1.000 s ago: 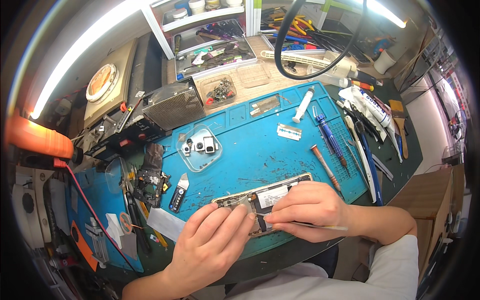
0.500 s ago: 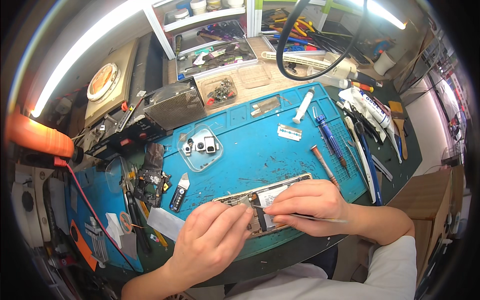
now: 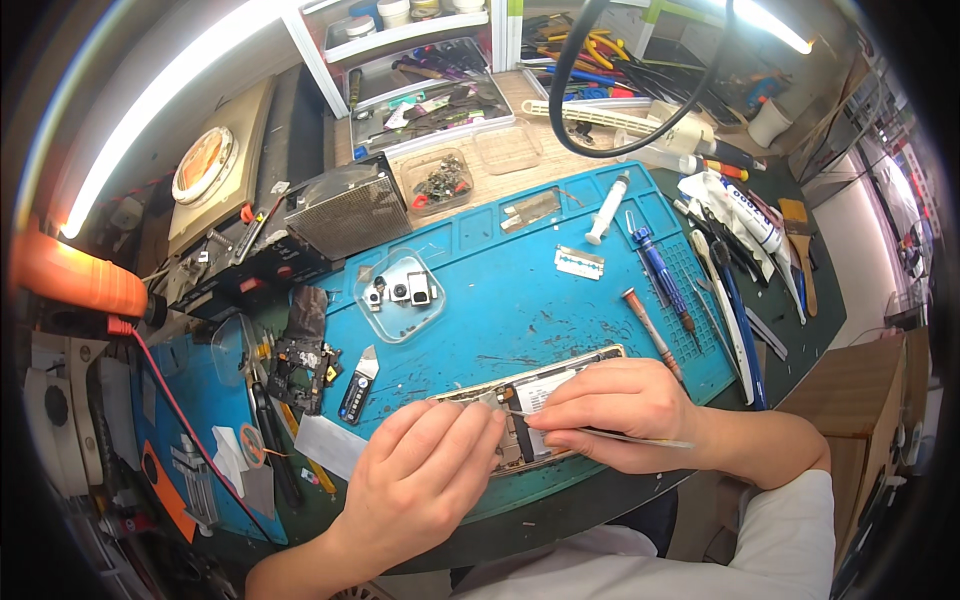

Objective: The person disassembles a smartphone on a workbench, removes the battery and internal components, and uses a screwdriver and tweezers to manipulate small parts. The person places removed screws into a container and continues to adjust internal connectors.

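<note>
An opened phone (image 3: 540, 390), its battery and inner parts bare, lies near the front edge of the blue mat. Curled over its left end is my left hand (image 3: 425, 470), the fingers closed together with their tips at a small grey metal piece inside. Part of the phone is hidden under these fingers. My right hand (image 3: 620, 415) pinches slim metal tweezers (image 3: 640, 437) between thumb and fingers. Their tip touches or nearly touches the phone's inside beside my left fingertips, while the back end sticks out to the right past the palm.
On the blue mat (image 3: 480, 300) lie a clear dish (image 3: 400, 335) of camera modules, a razor blade (image 3: 580, 263), a syringe (image 3: 608, 210), a blue screwdriver (image 3: 662, 280) and a knife blade (image 3: 360, 385). Loose circuit boards (image 3: 300, 350) are at left. A black cable (image 3: 570, 100) loops above.
Hardly anything differs. Both hands keep their places at the phone, and the tweezers' tip has shifted only very slightly.
</note>
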A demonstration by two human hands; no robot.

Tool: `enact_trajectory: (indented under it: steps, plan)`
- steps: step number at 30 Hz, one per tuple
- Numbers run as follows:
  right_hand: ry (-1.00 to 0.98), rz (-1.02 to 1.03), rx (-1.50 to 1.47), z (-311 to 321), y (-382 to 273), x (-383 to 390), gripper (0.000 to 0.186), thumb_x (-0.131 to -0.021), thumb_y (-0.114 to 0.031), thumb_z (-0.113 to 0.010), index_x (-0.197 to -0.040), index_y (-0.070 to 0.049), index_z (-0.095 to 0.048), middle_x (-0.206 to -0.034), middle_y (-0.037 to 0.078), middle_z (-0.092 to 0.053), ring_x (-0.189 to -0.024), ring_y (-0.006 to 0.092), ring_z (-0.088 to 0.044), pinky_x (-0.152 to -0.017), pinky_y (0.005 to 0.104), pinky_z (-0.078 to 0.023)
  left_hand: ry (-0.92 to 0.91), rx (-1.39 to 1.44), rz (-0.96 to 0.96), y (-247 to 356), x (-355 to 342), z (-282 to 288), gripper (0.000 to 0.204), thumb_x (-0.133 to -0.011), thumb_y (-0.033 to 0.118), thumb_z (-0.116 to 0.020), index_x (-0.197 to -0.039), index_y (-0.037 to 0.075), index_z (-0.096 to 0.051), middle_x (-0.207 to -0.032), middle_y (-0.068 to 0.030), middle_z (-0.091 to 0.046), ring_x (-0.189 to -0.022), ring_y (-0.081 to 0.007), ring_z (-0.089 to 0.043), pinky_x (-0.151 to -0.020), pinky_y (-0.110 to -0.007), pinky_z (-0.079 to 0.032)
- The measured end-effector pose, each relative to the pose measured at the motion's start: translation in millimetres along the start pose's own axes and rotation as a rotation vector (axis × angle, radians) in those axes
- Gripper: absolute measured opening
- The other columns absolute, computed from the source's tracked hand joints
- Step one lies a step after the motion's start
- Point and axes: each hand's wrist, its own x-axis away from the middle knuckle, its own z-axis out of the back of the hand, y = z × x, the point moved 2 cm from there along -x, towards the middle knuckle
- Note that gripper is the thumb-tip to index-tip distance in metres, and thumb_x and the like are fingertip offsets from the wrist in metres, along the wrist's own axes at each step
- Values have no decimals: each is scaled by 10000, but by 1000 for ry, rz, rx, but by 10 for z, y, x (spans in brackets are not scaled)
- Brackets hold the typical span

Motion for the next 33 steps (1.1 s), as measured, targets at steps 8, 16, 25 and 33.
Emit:
enact_trajectory:
  steps: [8, 16, 25, 33]
  plan:
    - [8, 1, 9, -10, 5, 5, 275, -832, -63, -876, -1093, -14, -805, -985, 125, -786, -831, 265, -768, -697, 349, -600, -24, -20, 5, 21, -12, 18, 402, -822, 88, -812, -1208, -3, -747, -1242, -72, -699, -1126, -245, -646, -1013, -431, -510]
    - [22, -14, 14, -24, -10, 3, 194, -885, -73, -835, -1062, -8, -790, -975, 113, -770, -855, 268, -759, -736, 363, -608, -23, -53, -12, 30, 3, 11, 446, -796, 90, -807, -1228, -2, -745, -1245, -72, -687, -1123, -249, -645, -1019, -430, -509]
    - [8, -18, 26, -28, -15, 2, 217, -853, -33, -851, -1062, -9, -797, -985, 124, -784, -863, 275, -771, -732, 358, -610, -10, 0, 25, 28, -29, 2, 423, -776, 45, -796, -1194, -2, -748, -1219, -65, -681, -1115, -254, -646, -1008, -433, -508]
    - [33, -12, 32, -52, 6, 20, 191, -899, -87, -830, -1069, -12, -787, -965, 121, -772, -861, 278, -761, -742, 368, -597, 17, -13, 43, 40, -19, -31, 387, -800, 67, -792, -1182, 21, -757, -1214, -51, -683, -1127, -238, -638, -1005, -422, -503]
